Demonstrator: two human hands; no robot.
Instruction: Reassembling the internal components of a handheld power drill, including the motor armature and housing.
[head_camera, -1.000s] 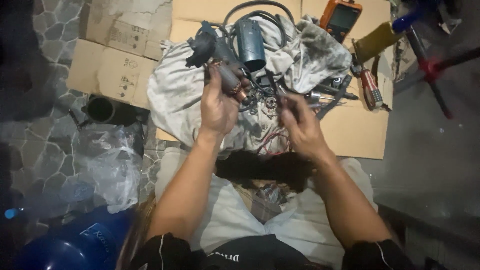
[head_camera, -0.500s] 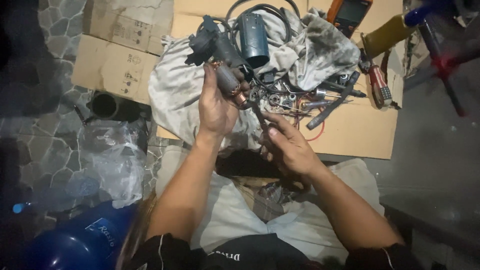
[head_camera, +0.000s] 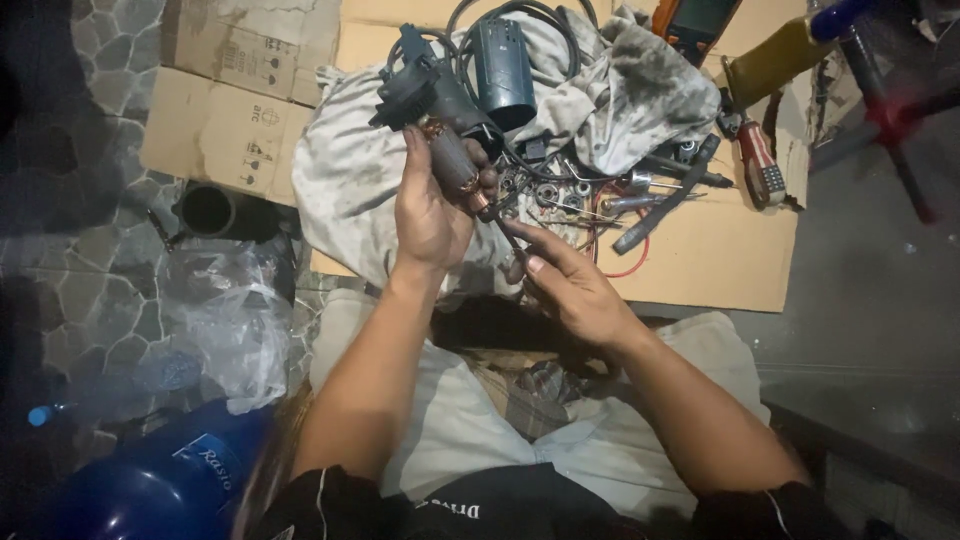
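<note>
Above a dirty cloth (head_camera: 350, 180) strewn with tools, left hand (head_camera: 430, 215) gripping motor armature (head_camera: 452, 165), right hand (head_camera: 570, 290) pinching thin tool (head_camera: 508, 235).

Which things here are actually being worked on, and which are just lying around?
In hand:
- left hand holds a motor rotor
- right hand pinches a thin tool near the rotor's end

Lying about:
- blue-grey tool housing
- dirty cloth
- screwdriver
- cardboard
- black tube
- clear plastic bag

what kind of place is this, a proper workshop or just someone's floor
Likely a makeshift repair spot on a stone-paved floor: flattened brown cardboard as a work surface, a dirty grey cloth strewn with small metal parts, a red-striped screwdriver.
</note>
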